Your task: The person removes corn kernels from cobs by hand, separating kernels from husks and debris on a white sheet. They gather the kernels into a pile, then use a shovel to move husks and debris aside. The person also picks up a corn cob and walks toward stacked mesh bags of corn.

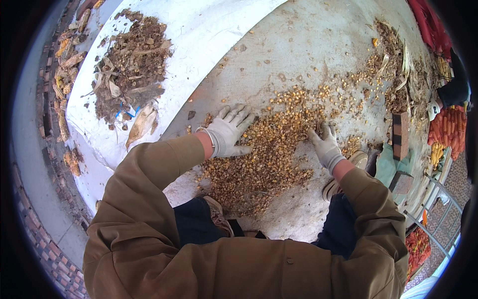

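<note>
Loose corn kernels [267,160] mixed with brown chaff lie heaped on a pale, dirty ground sheet [276,48] before me, between my shoes. My left hand [230,130], in a whitish work glove, rests palm down with spread fingers on the heap's left edge. At the heap's right side is my right hand [325,145], gloved too, its thumb and fingers apart near the kernels. Neither hand grips anything that I can see. A thinner scatter of kernels reaches toward the upper right.
A white sheet [201,41] at left bears a pile of husk debris [130,63]. Corn cobs [67,63] line the far left. More debris, bricks [400,136], red mesh sacks of corn [448,129] and a metal frame [437,213] are at right. Another person's gloved hand [434,109] shows there.
</note>
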`<state>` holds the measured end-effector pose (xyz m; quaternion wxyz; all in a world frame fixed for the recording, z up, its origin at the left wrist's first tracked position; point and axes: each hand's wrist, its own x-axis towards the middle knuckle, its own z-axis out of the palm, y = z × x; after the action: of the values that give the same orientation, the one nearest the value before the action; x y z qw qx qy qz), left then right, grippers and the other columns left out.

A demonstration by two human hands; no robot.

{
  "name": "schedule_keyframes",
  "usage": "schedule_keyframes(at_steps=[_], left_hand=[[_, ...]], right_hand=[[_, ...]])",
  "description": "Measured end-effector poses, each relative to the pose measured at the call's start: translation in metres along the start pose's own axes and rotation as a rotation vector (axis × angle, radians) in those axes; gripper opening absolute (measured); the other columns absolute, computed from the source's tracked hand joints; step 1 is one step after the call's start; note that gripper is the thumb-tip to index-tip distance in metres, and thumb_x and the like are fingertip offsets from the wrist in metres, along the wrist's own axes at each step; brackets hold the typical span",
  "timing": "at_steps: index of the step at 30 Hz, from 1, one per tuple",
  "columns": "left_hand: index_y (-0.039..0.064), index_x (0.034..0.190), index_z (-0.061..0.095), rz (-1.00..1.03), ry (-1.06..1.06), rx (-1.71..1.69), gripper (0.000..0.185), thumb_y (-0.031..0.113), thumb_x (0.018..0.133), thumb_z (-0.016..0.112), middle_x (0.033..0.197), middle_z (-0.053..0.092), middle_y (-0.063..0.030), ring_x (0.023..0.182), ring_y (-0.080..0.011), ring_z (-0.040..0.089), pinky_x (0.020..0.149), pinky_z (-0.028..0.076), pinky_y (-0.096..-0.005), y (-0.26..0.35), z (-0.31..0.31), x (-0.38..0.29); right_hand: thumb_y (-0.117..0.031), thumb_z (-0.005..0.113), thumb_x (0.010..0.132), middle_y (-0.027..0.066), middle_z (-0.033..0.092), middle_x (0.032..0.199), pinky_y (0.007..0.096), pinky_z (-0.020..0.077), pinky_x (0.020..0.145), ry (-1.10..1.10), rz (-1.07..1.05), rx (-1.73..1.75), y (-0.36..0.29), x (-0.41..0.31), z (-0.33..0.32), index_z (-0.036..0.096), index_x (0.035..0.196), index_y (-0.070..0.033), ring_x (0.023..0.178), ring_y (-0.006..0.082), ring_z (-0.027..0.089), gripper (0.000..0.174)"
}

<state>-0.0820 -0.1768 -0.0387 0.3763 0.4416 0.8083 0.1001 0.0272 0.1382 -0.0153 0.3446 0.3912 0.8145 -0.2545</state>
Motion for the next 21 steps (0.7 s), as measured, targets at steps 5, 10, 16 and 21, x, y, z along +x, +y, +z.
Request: schedule_keyframes(at_steps=[5,10,16,21], left_hand=[[0.013,0.153,0.028,-0.296,0.32,-0.013,0.087,0.052,0.084,0.064,0.157,0.021,-0.0247,0.144,-0.0408,0.024,0.116,0.025,-0.053,-0.003,0.017,-0.088],[0.006,0.145,0.04,-0.662,0.677,-0.424,0.074,0.037,0.084,0.069,0.143,0.043,-0.0262,0.134,-0.0411,0.04,0.112,0.035,-0.0448,-0.008,0.049,-0.106],[0.017,0.139,0.045,-0.672,0.715,-0.369,0.054,0.033,0.09,0.061,0.123,0.055,-0.0204,0.107,-0.0401,0.06,0.089,0.051,-0.0503,-0.036,0.054,-0.099],[0.015,0.129,0.055,-0.627,0.555,-0.212,0.04,0.033,0.093,0.055,0.108,0.062,-0.0195,0.095,-0.0387,0.064,0.082,0.053,-0.0483,-0.054,0.026,-0.077]], right_hand=[[-0.044,0.062,0.094,0.0214,0.037,0.152,0.0363,0.0316,0.115,-0.207,-0.335,0.122,-0.029,-0.055,0.018,0.031,0.151,-0.002,0.141,0.0316,0.037,0.078],[-0.036,0.065,0.094,0.0189,0.054,0.139,0.034,0.0389,0.108,0.054,-0.162,0.3,-0.024,-0.026,-0.007,0.041,0.145,-0.001,0.13,0.028,0.05,0.066],[-0.041,0.067,0.09,0.0192,0.049,0.144,0.0386,0.0391,0.11,0.342,0.02,0.412,-0.053,-0.015,0.097,0.04,0.148,-0.01,0.127,0.0331,0.052,0.071],[-0.019,0.072,0.086,0.0171,0.06,0.125,0.0387,0.0467,0.1,0.311,-0.495,0.042,-0.073,-0.066,0.129,0.064,0.123,-0.016,0.117,0.0316,0.058,0.038]])
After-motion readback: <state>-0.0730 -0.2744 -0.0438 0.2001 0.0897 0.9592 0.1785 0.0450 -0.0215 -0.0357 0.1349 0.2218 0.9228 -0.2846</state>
